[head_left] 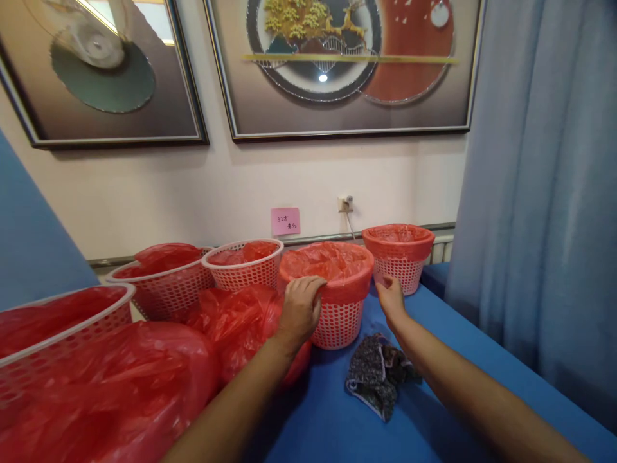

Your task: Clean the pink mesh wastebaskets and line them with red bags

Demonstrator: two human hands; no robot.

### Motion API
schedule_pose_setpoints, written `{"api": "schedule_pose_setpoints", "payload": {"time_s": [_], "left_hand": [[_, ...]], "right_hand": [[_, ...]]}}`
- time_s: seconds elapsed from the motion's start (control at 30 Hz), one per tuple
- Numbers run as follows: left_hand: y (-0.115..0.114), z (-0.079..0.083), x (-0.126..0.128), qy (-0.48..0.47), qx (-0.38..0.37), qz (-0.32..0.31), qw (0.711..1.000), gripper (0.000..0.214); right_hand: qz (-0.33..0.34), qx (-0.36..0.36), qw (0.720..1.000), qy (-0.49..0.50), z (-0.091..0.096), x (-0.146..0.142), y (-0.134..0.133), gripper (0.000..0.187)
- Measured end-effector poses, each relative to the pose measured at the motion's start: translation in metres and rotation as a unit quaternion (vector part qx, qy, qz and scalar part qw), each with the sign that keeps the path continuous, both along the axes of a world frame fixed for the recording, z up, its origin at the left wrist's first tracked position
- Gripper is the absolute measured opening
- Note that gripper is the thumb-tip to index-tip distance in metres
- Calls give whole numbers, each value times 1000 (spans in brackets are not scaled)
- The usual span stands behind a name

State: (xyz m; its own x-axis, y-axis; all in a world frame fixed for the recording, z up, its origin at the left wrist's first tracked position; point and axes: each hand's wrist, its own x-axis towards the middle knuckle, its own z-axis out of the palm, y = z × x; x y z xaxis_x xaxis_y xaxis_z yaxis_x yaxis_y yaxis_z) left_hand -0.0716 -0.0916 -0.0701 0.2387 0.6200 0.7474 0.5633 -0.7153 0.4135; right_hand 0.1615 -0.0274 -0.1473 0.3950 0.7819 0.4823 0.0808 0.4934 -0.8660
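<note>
In the middle stands a white perforated basket [339,326] lined with a red plastic bag [337,260], its edge folded down over the rim. My left hand [301,310] is closed on the folded bag at the near left of that rim. To the right of the same basket hovers my right hand [392,301], apparently apart from it, thumb and forefinger slightly separated and nothing visible between them. Behind it is another bag-lined basket [402,273]. A crumpled dark grey cloth [376,373] lies between my forearms on the blue surface [322,411].
More baskets with red bags stand at left: a near one [96,315], one behind it [166,289], and one by the wall [243,273]. Puffed red bags [144,379] bulge in front. A pink note [285,221] and a plugged socket [345,204] are on the wall; a blue curtain [540,161] hangs right.
</note>
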Motion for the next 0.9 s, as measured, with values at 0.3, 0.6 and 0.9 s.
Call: {"api": "schedule_pose_setpoints", "payload": {"time_s": [0.3, 0.6, 0.9], "left_hand": [[-8, 20, -6, 78, 72, 27, 994, 60], [33, 68, -9, 26, -250, -91, 964, 40], [31, 65, -23, -17, -234, -93, 968, 36]], "right_hand": [[35, 208, 844, -494, 61, -7, -33, 29], [27, 203, 851, -484, 56, -3, -28, 30], [17, 184, 856, -482, 56, 2, -22, 29]]}}
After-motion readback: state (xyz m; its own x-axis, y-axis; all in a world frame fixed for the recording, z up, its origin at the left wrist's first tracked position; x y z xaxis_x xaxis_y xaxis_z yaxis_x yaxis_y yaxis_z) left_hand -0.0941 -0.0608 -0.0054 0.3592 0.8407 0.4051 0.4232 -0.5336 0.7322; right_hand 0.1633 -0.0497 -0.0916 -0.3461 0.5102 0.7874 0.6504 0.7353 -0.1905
